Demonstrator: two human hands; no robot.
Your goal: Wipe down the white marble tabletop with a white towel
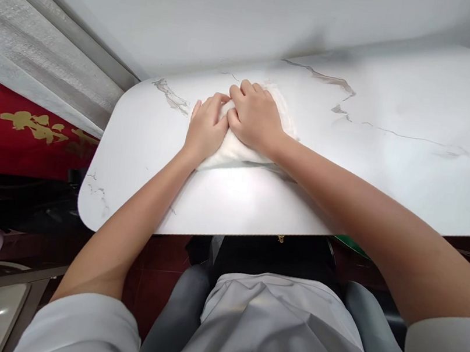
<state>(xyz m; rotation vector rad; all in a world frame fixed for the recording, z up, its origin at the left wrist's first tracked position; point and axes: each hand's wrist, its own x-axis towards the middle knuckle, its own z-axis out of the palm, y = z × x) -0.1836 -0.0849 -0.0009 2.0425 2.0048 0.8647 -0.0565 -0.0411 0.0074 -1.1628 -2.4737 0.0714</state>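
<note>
Bright glare on tabletop [233,190]; soft shadow under right forearm [345,204]; dim floor [165,257]; wide-angle stretch at edges.

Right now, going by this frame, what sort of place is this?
Indoors, possibly a home or small shop, though I can't be sure: marble-patterned table by a pale wall, grey drape, red item with gold markings.

From here I see both arms [357,212] stretched to the white cloth [238,152]: right hand [256,115] curled over its middle, left hand [206,129] bent at its left side.
</note>
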